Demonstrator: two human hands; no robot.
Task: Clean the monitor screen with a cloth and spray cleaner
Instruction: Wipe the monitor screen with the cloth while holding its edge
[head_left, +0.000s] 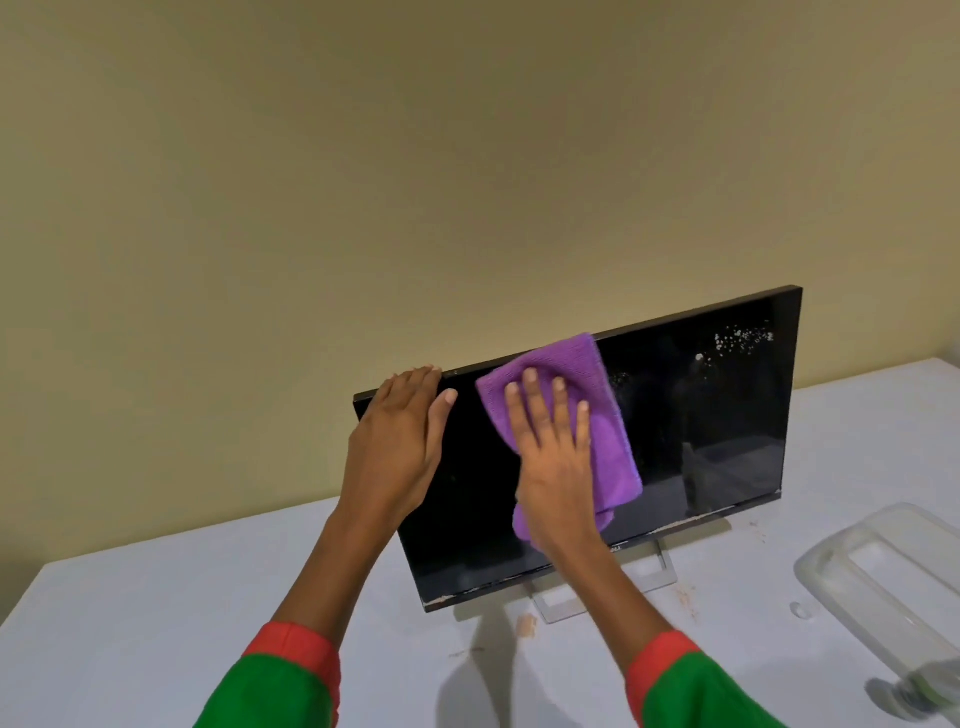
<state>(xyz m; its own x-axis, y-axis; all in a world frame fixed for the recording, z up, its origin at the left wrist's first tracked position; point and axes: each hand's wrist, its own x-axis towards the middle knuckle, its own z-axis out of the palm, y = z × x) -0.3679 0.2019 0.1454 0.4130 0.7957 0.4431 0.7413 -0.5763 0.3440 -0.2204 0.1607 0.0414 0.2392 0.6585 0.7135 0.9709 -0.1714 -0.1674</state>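
A black monitor (717, 426) stands on a white table, its screen dark, with white spray droplets (740, 338) near its upper right corner. My right hand (553, 457) lies flat with fingers spread, pressing a folded purple cloth (602, 415) against the upper middle of the screen. My left hand (400, 447) holds the monitor's top left corner, fingers over the top edge and thumb on the front. No spray bottle can be clearly made out.
The white table (156, 623) runs up to a beige wall. A clear plastic lid or tray (883, 566) lies at the right. A blurred object (924, 691) sits at the bottom right corner. The monitor's silver stand (660, 571) shows under the screen.
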